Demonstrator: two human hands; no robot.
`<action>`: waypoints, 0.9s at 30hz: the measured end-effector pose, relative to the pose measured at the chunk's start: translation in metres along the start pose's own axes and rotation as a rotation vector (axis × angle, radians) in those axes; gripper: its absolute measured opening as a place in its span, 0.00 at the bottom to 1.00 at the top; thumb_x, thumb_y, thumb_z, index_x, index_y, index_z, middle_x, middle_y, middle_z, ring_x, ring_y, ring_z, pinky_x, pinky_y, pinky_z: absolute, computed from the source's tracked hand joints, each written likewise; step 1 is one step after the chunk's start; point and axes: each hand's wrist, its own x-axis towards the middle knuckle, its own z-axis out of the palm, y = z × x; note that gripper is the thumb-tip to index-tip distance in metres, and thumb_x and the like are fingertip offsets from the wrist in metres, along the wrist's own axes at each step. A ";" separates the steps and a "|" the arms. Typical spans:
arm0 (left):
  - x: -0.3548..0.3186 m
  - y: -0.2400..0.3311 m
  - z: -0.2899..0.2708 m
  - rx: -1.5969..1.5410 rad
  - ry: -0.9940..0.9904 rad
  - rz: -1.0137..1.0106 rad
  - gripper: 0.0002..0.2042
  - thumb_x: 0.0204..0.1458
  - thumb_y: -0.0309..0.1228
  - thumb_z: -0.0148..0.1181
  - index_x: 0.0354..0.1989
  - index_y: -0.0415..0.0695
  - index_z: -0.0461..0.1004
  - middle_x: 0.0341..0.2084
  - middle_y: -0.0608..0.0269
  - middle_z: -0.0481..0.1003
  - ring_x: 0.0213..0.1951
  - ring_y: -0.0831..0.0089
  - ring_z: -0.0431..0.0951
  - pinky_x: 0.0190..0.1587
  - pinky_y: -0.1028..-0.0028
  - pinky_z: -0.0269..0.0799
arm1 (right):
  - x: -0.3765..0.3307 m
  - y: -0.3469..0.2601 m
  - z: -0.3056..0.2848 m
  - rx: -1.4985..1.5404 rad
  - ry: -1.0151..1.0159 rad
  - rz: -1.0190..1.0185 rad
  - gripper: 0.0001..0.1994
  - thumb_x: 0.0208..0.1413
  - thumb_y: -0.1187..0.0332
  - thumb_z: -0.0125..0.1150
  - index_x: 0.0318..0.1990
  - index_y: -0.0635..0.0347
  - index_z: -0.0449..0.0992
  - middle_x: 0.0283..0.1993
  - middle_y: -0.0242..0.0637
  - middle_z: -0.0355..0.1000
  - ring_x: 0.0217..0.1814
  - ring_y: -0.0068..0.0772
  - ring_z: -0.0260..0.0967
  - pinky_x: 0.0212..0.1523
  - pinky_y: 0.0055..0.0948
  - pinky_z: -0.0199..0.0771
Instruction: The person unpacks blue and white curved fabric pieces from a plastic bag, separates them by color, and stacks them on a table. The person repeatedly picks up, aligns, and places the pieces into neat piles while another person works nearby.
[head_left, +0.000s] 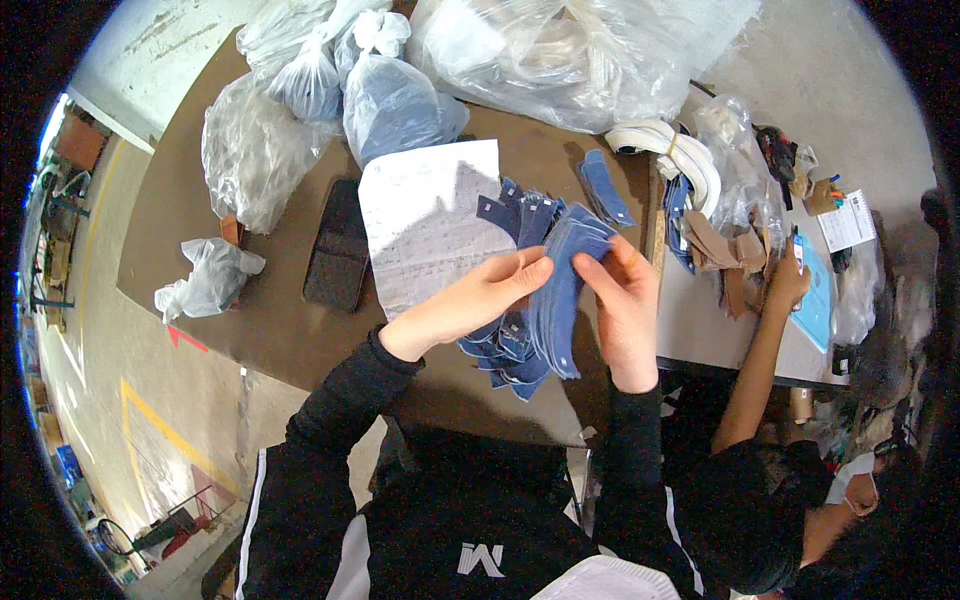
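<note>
The right hand [622, 305] pinched a denim stack [560, 300] along its right edge, thumb on the face, fingers partly hidden behind. The left hand [475, 290] had thumb and fingers together against the opposite edge; whether it pinched could not be told. The stack lay at 3 o'clock from the left hand and 9 o'clock from the right, both touching; neither was nearer. Its long axis ran roughly 12 to 6 o'clock. A denim pile [519, 372] lay beneath, on the table [265, 325]. Paper [425, 205] lay at 10 o'clock from the stack, loose strips [603, 187] at 1 o'clock.
</note>
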 end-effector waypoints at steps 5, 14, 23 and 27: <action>-0.001 0.005 -0.017 -0.474 0.035 -0.093 0.22 0.63 0.44 0.49 0.60 0.43 0.64 0.39 0.64 0.74 0.43 0.75 0.74 0.46 0.70 0.73 | 0.026 -0.011 0.015 -0.202 0.042 -0.236 0.14 0.58 0.71 0.60 0.52 0.62 0.74 0.40 0.31 0.73 0.39 0.23 0.69 0.45 0.22 0.69; -0.005 0.027 -0.050 -0.742 0.215 0.047 0.23 0.63 0.45 0.49 0.57 0.37 0.65 0.31 0.68 0.69 0.30 0.77 0.67 0.37 0.76 0.68 | 0.016 0.049 -0.019 -0.956 0.077 -0.351 0.20 0.46 0.70 0.70 0.48 0.64 0.75 0.40 0.41 0.69 0.35 0.33 0.68 0.36 0.27 0.70; 0.004 0.014 -0.038 -0.412 0.163 0.008 0.19 0.64 0.40 0.49 0.56 0.39 0.68 0.47 0.55 0.75 0.47 0.67 0.77 0.50 0.68 0.74 | 0.005 0.013 -0.018 -0.132 -0.020 -0.092 0.07 0.54 0.78 0.62 0.40 0.61 0.75 0.35 0.28 0.73 0.36 0.19 0.68 0.41 0.20 0.68; 0.007 0.001 -0.023 -0.307 0.031 -0.078 0.19 0.65 0.38 0.46 0.57 0.38 0.66 0.48 0.53 0.75 0.47 0.65 0.77 0.51 0.66 0.74 | 0.011 -0.017 -0.001 -0.050 -0.076 -0.119 0.08 0.54 0.77 0.62 0.42 0.62 0.75 0.35 0.28 0.73 0.36 0.17 0.68 0.41 0.19 0.68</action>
